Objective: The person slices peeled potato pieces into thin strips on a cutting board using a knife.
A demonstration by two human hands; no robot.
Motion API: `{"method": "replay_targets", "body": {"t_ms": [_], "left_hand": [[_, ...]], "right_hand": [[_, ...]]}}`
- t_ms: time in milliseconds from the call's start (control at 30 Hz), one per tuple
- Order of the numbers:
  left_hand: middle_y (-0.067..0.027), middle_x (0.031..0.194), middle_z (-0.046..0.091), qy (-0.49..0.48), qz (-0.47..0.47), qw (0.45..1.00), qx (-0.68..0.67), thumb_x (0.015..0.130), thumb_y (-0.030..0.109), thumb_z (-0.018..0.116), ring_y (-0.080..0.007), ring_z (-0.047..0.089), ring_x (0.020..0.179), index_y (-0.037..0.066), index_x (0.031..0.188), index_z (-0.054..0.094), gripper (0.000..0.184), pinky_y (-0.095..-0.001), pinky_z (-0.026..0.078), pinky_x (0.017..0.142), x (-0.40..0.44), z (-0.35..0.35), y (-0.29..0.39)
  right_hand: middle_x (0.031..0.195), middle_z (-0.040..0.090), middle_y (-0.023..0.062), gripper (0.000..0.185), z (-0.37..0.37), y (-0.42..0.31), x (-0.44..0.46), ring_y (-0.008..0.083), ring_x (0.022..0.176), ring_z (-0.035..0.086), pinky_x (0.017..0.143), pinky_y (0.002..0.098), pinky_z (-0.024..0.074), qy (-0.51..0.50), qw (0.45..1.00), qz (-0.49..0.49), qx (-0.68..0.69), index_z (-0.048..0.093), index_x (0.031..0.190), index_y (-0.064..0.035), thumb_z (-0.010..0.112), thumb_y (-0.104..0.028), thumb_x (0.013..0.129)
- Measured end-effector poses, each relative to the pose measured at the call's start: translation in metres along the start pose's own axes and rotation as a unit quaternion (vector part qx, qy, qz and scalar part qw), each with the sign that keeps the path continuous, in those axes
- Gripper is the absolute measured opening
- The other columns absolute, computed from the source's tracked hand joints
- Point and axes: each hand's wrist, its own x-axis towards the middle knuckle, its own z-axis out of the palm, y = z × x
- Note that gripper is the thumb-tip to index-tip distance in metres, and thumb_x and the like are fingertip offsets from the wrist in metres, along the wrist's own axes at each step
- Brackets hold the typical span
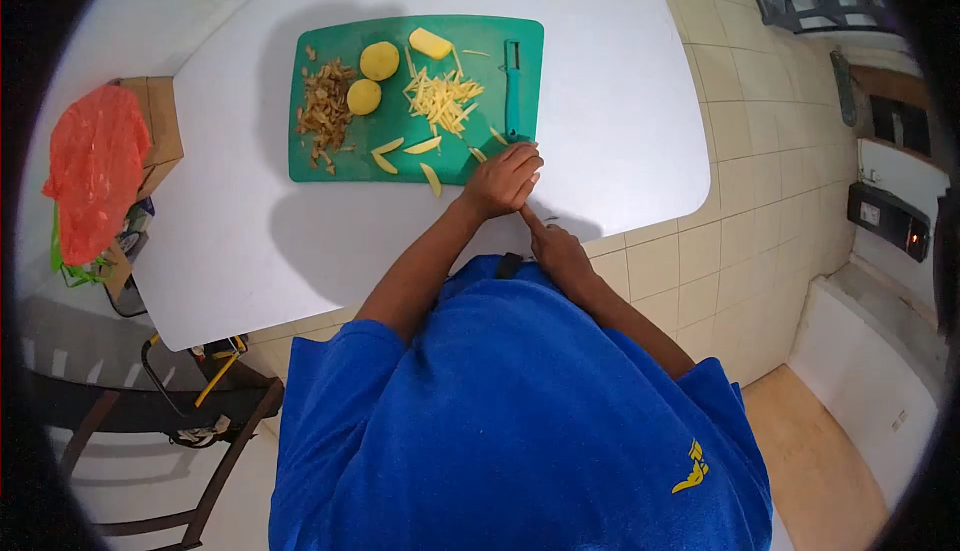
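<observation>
My left hand [503,181] is closed at the lower right corner of a green cutting board [270,173]. My right hand [562,254] is just below it, its index finger stretched up against the left hand and the other fingers curled. What either hand holds, if anything, is hidden. A small dark mark shows on the table beside the right hand; I cannot make out what it is. On the board are two peeled potatoes [379,61], a cut potato block [430,44], a heap of potato sticks [444,101], several wedges [421,146], brown peelings [328,106] and a teal-handled peeler [514,101].
The board lies on a white table [620,101] whose edge runs close to my body. A red plastic bag [98,166] and a cardboard box [155,131] stand at the left. A dark chair frame [215,471] is at the lower left. Tiled floor [740,81] shows at right.
</observation>
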Motion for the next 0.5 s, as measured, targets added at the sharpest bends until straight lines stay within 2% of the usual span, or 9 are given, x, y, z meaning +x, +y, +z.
{"method": "replay_targets", "body": {"t_ms": [100,300,400,500], "left_hand": [[-0.0180,0.101,0.058,-0.012,-0.039,0.999,-0.032,0.082,0.006,0.055,-0.0333,0.059,0.101,-0.003,0.099,0.059,0.019,-0.0397,0.050,0.087,0.000,0.001,0.001],[-0.0173,0.101,0.057,0.020,-0.067,0.997,-0.033,0.079,0.008,0.062,-0.0340,0.055,0.104,-0.001,0.096,0.058,0.019,-0.0426,0.046,0.092,-0.006,-0.010,0.002],[-0.0181,0.107,0.056,0.106,-0.273,0.954,0.062,0.080,0.009,0.062,-0.0346,0.053,0.106,0.000,0.100,0.058,0.023,-0.0435,0.044,0.093,-0.060,-0.009,0.001],[-0.0163,0.109,0.056,0.032,-0.249,0.966,0.053,0.080,0.007,0.061,-0.0336,0.054,0.103,0.000,0.105,0.058,0.025,-0.0425,0.045,0.091,-0.079,-0.022,-0.002]], "right_hand": [[0.080,0.060,0.0220,0.071,0.002,0.003,0.000,0.0398,0.068,0.062,0.062,0.0517,0.0508,-0.012,1.000,0.007,0.005,0.015,0.149,-0.0302,0.048,-0.010,0.090],[0.076,0.060,0.0222,0.063,0.002,0.002,0.001,0.0390,0.067,0.061,0.063,0.0513,0.0490,-0.007,1.000,0.000,0.006,0.019,0.149,-0.0275,0.044,-0.012,0.093],[0.071,0.059,0.0224,0.066,0.003,0.004,0.003,0.0395,0.063,0.061,0.059,0.0529,0.0498,0.019,0.999,-0.026,0.017,0.015,0.149,-0.0286,0.045,-0.012,0.093],[0.066,0.059,0.0219,0.064,0.002,0.001,0.005,0.0395,0.060,0.060,0.058,0.0534,0.0496,0.028,0.999,-0.036,0.013,0.016,0.149,-0.0265,0.044,-0.012,0.094]]}}
